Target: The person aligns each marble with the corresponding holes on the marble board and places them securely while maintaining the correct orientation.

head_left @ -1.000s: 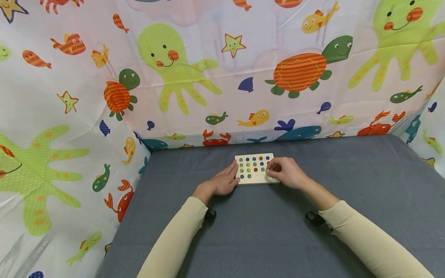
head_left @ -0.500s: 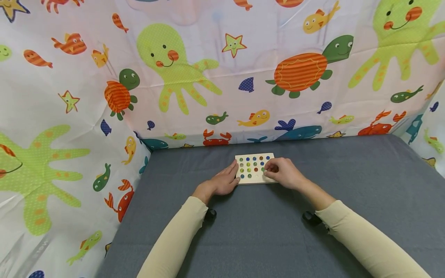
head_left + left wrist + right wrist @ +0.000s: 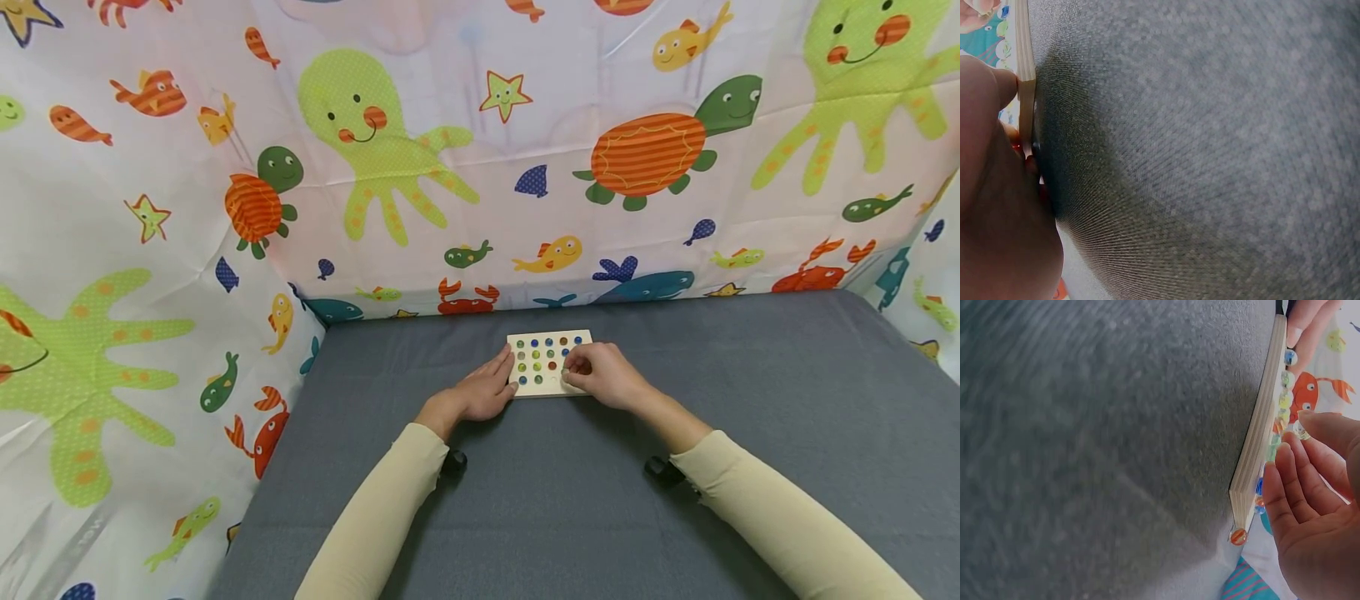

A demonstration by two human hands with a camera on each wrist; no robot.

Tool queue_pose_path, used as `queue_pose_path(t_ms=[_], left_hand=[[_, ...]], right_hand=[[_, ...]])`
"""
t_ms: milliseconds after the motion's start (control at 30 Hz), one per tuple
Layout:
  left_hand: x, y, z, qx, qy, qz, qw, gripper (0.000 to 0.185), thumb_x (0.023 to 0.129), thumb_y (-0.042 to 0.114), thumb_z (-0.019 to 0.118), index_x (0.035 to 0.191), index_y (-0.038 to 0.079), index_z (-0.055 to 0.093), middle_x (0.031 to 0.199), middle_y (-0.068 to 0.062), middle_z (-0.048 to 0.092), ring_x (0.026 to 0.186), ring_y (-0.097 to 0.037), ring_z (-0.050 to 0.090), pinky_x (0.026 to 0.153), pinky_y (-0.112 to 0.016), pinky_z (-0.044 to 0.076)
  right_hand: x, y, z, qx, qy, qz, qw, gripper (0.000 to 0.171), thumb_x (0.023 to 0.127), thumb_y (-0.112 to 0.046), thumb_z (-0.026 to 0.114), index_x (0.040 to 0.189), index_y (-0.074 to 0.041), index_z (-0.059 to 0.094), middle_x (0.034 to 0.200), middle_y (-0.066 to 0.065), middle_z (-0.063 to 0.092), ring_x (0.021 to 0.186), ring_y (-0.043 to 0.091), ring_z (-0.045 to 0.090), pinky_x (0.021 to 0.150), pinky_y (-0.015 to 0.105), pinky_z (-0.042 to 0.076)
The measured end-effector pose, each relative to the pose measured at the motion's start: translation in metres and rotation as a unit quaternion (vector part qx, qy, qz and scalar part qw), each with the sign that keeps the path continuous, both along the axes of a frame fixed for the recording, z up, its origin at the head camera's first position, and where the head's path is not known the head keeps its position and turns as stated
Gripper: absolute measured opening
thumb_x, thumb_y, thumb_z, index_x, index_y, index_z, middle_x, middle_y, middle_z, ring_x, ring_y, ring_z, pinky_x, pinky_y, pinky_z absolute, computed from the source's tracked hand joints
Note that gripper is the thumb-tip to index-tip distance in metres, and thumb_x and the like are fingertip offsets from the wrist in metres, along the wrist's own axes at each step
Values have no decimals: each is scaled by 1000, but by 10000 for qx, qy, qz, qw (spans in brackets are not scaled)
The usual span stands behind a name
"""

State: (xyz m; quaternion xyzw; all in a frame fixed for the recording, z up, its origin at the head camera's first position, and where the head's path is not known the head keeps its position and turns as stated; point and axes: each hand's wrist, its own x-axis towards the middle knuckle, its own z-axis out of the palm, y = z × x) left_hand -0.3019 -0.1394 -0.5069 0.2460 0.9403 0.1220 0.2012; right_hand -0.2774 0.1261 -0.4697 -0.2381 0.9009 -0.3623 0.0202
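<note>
A pale wooden board (image 3: 531, 390) with rows of colourful glass marbles (image 3: 536, 355) lies on the grey cloth. My left hand (image 3: 480, 394) rests at its left side, fingers straight along the edge and thumb (image 3: 1005, 87) on the front corner. Over the board's front right part, my right hand (image 3: 606, 375) pinches a clear marble (image 3: 1301, 430) between thumb and index finger. In the right wrist view its other fingers reach forward beside the row of marbles, close over the board. Part of the board's right side is hidden beneath this hand.
An orange marble (image 3: 1238, 537) shows by the board's far corner in the right wrist view. Grey cloth (image 3: 555, 500) covers the table. Behind and to the left hangs a white curtain (image 3: 450, 208) printed with sea animals. A dark wrist camera (image 3: 663, 472) sits under the right sleeve.
My right hand has moved left along the board's front part, holding the marble, and uncovers more of the right edge. The left hand and the board have stayed put.
</note>
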Motion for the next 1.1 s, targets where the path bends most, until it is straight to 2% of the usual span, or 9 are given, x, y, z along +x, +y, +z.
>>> queue_pose_path(t_ms=[233,1100], left_hand=[[0,0,-1,21,-28,-19,10000,68,112,42,29,165,13,-1,172,0,-11,158,-15,-3,127,-37,11],[3,0,5,-32,-22,0,10000,67,112,42,28,165,14,-1,172,1,-11,158,-15,-2,127,-36,9]], right_hand=[[-1,-7,-5,89,142,23,9999,8,93,-10,74,98,-3,74,84,2,68,76,14,59,72,34,51],[-4,-19,-6,253,34,28,9997,5,94,-8,73,96,-3,74,85,3,69,77,14,61,74,37,53]])
